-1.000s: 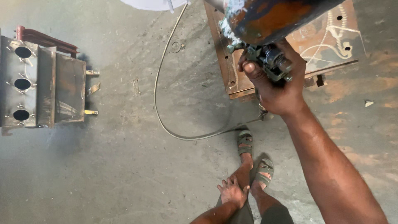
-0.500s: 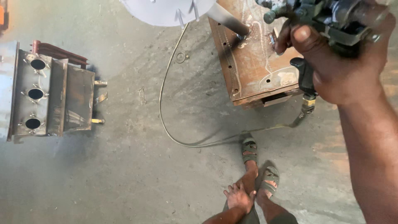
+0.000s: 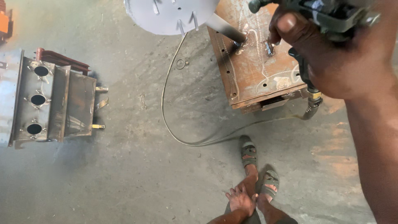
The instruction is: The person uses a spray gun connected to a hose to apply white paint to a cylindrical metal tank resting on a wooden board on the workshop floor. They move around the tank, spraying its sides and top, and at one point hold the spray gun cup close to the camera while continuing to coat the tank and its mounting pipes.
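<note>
A: Right hand (image 3: 344, 54) is clamped round a spray gun (image 3: 331, 16), forefinger up front by the trigger. Hose (image 3: 174, 103) hangs from below the hand and loops over the floor, so there's slack to swing.

B: Left hand?

A: Left hand (image 3: 240, 201) rests low by the knees, just above the sandalled feet, fingers loose, holding nothing. Well apart from the right.

B: What's under the gun?

A: Rusty steel surface (image 3: 257, 66), just left of and below the right hand. A grey disc (image 3: 170, 14) on a stem stands at its far corner. Grey metal housing (image 3: 49, 101) with three round holes sits far left, well clear.

B: Change from half a second back?

A: Gun and hand came up and fill more of the top right; the surface shows more bare top. Left hand hasn't moved.
</note>
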`<action>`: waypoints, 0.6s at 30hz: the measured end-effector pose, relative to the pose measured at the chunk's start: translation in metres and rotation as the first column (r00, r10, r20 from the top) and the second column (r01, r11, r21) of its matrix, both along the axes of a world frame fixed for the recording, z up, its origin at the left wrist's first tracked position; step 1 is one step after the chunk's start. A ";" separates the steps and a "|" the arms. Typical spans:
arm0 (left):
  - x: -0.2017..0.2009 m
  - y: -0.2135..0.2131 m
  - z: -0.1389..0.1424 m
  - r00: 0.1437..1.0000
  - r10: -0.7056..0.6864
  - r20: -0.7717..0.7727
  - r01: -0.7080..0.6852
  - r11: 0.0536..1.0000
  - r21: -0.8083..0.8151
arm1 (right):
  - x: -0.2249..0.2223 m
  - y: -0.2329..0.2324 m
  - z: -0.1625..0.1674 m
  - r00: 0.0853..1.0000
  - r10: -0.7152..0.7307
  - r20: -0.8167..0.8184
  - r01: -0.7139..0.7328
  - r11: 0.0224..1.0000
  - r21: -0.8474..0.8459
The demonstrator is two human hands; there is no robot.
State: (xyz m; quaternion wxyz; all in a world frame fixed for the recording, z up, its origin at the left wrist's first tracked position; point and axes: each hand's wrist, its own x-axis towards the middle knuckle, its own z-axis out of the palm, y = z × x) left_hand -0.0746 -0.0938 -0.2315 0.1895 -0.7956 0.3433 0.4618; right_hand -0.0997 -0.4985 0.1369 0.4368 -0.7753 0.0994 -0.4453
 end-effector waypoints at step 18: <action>0.005 -0.001 0.003 1.000 -0.008 0.006 0.008 0.998 -0.067 | 0.005 0.003 -0.025 0.977 -0.142 -0.158 0.151 0.987 0.046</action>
